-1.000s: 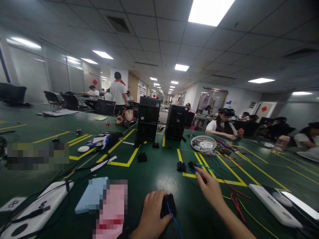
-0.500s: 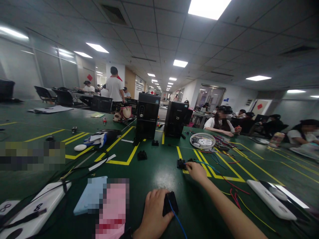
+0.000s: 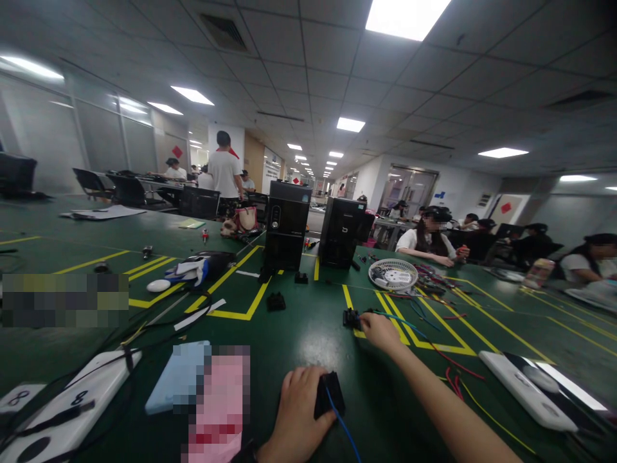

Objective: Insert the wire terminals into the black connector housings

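Note:
My left hand (image 3: 299,408) rests on the green table (image 3: 289,347), its fingers and thumb closed around a black block (image 3: 336,393). A blue wire (image 3: 344,424) runs out of that block toward the lower edge of the view. Farther out, my right hand (image 3: 380,329) has its fingertips pinched together beside a small black part (image 3: 351,317) lying on the table. What the pinch holds is mostly hidden. Teal and red wires (image 3: 402,319) stretch away to the right, just beyond that hand.
Two black computer towers (image 3: 288,222) stand at the back. A white round basket (image 3: 393,274) sits near a heap of wires. Small black parts (image 3: 276,301) lie mid-table. White devices (image 3: 527,389) flank both sides, with a blue case (image 3: 177,376) at left. A person (image 3: 429,238) sits across.
The view has shifted very slightly. Both hands keep nearly the same places and grips.

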The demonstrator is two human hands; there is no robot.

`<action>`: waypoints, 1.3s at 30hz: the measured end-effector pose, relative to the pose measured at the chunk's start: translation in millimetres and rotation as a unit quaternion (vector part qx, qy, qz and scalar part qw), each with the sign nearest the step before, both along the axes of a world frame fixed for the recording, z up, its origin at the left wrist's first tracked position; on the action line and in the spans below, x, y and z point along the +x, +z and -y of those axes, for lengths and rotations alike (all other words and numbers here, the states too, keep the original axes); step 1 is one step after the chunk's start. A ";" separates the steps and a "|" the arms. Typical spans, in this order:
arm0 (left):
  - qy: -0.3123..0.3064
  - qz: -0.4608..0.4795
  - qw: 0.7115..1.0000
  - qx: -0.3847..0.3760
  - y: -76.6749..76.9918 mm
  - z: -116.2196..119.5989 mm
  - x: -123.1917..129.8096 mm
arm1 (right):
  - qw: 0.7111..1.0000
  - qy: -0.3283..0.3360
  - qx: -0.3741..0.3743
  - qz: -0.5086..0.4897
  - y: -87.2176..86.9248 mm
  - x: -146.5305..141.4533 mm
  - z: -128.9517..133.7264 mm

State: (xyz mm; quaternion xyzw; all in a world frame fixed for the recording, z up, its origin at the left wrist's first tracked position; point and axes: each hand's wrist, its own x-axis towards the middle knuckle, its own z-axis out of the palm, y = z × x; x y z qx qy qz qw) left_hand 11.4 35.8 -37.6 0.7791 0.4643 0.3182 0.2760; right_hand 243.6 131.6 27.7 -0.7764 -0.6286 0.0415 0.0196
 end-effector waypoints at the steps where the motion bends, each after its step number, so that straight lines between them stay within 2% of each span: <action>1: 0.000 0.001 1.000 0.000 -0.1 -0.1 0.0 | 1.000 0.000 -0.004 0.002 0.1 -0.5 -0.8; 20: 0.004 -0.005 1.000 -0.004 2.1 0.1 -0.3 | 0.998 0.044 -0.033 0.005 -2.6 8.4 -24.4; 25: 0.003 -0.004 1.000 -0.002 1.0 -0.1 0.1 | 0.996 0.063 -0.056 0.011 4.6 12.8 -32.3; 32: 0.001 -0.016 1.000 -0.004 5.6 1.1 -1.0 | 0.986 0.124 -0.115 0.008 25.2 17.8 -45.0; 39: 0.000 -0.008 1.000 -0.010 5.4 1.5 -1.7 | 0.979 0.122 -0.164 0.014 31.3 15.1 -58.1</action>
